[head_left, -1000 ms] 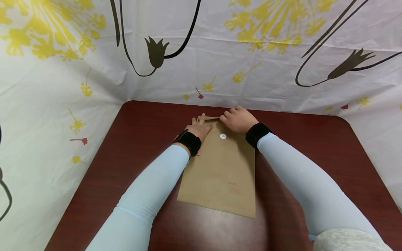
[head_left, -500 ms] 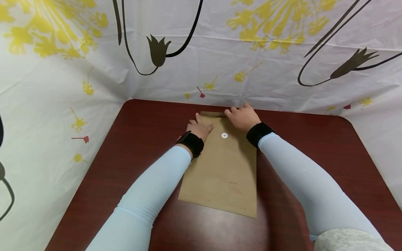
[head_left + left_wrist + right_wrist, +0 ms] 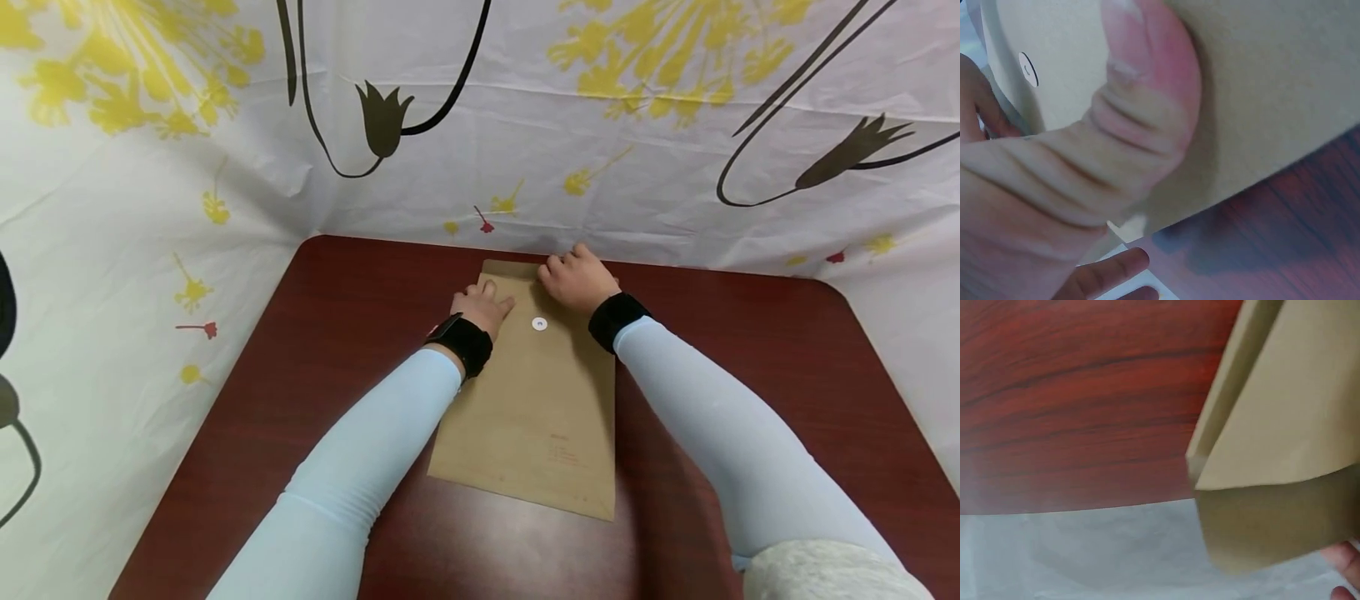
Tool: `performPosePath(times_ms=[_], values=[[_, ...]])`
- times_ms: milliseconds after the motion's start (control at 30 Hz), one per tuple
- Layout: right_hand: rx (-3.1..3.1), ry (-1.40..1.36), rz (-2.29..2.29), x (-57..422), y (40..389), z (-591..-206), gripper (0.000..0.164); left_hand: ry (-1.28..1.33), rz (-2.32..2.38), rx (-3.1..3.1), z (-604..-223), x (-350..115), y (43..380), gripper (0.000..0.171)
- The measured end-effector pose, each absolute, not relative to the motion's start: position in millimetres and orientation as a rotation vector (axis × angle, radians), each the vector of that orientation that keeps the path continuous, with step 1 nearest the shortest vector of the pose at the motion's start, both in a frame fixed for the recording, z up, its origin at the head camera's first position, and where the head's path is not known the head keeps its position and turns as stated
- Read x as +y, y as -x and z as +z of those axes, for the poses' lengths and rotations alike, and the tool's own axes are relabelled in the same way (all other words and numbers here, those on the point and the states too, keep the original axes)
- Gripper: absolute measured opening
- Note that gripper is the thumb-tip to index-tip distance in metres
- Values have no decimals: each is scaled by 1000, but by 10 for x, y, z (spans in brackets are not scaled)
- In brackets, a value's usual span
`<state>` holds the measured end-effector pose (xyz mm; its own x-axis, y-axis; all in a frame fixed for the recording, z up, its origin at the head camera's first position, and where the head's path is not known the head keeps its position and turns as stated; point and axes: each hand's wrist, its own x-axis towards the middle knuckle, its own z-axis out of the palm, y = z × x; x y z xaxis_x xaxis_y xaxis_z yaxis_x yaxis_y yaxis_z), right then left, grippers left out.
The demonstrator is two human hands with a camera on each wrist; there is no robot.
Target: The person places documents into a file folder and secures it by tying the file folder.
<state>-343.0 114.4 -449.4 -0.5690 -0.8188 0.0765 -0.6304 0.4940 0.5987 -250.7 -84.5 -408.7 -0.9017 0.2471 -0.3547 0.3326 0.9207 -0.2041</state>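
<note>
A brown kraft paper envelope (image 3: 536, 400) with a white round button (image 3: 539, 323) lies on the table. Its flap (image 3: 510, 268) stands out at the far edge; the right wrist view shows the flap (image 3: 1266, 525) beyond the envelope's mouth. My left hand (image 3: 482, 310) rests on the upper left of the envelope with fingers spread. In the left wrist view its thumb (image 3: 1147, 119) lies over the paper. At the upper right my right hand (image 3: 577, 282) holds the flap, with curled fingers; its fingertips (image 3: 1342, 555) show at the flap's edge.
The dark red wooden table (image 3: 360, 333) has rounded far corners. A white sheet (image 3: 465, 167) with flower prints hangs along its back and sides. Black bands (image 3: 617, 322) wrap both wrists.
The flap has come up from its folded position and now extends past the envelope's far edge. My right hand moved slightly away from me with it. The left hand's fingers shifted slightly.
</note>
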Motion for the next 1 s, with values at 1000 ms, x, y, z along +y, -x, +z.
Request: performPosePath(times_ms=[1000], values=[[-2793,-825,-150,1045,3374,-4478,60,-473,-321,2663,-4197,-790,2643,67]])
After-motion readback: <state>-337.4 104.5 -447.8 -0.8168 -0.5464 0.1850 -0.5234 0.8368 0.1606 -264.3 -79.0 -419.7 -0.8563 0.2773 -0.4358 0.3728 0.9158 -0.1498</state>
